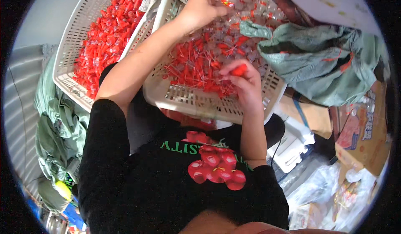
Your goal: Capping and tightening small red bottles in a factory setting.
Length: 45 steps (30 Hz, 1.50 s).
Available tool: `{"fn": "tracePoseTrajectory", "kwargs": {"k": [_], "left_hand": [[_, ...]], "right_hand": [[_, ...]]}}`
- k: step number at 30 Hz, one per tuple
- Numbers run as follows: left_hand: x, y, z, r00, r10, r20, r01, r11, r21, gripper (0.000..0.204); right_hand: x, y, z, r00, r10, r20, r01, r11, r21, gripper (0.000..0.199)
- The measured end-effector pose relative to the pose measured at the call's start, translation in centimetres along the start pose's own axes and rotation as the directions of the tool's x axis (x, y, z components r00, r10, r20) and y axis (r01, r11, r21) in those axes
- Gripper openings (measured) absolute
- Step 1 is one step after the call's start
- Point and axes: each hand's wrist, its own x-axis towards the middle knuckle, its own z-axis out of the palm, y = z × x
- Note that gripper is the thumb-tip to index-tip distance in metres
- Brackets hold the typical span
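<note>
A white slotted plastic basket [155, 92] stands before me. In its near part is a heap of red plastic pieces with thin pale stems [196, 69]. Small clear plastic pieces with red and orange bands [259, 10] fill the far part. My left hand [201, 9] reaches over the far part, its fingers closed at a small clear piece with a red and yellow band [228, 1]. Above the near right part, my right hand [247, 85] is closed round a small red plastic piece [239, 70]. Its exact kind is partly hidden by the fingers.
Left of it, a second white basket [69, 52] holds many red pieces with clear parts. A green woven sack [321, 62] overhangs the right rim. Another green sack [56, 125] lies at left. At right are a cardboard box [363, 138] and clear plastic bags [313, 188].
</note>
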Motion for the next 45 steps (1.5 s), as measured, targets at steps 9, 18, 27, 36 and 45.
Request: {"fn": "tracePoseTrajectory", "kwargs": {"k": [9,18,27,36,45], "left_hand": [[1.3,1.2,0.4,0.993,-0.008,-0.115,0.015,0.998,0.060,0.036],[1.7,3.2,1.0,0.996,-0.014,-0.087,0.014,1.000,0.004,0.036],[1.4,3.7,1.4,0.993,0.012,-0.116,-0.019,0.998,-0.066,0.037],[1.6,5.8,1.0,0.996,-0.022,-0.081,0.016,0.997,-0.072,0.035],[1.3,3.9,0.8,0.841,0.542,-0.005,-0.485,0.757,0.438,0.030]], "right_hand": [[6.0,-3.8,-0.4,0.923,-0.384,-0.026,0.383,0.908,0.172,0.027],[10.2,-9.7,2.5,0.672,-0.648,-0.358,0.738,0.623,0.257,0.026],[11.5,-12.4,2.7,0.509,-0.757,-0.410,0.794,0.597,-0.115,0.013],[11.9,-11.5,2.3,0.528,-0.770,-0.358,0.818,0.574,-0.026,0.013],[12.1,-11.1,2.9,0.522,-0.741,-0.422,0.809,0.587,-0.032,0.017]]}}
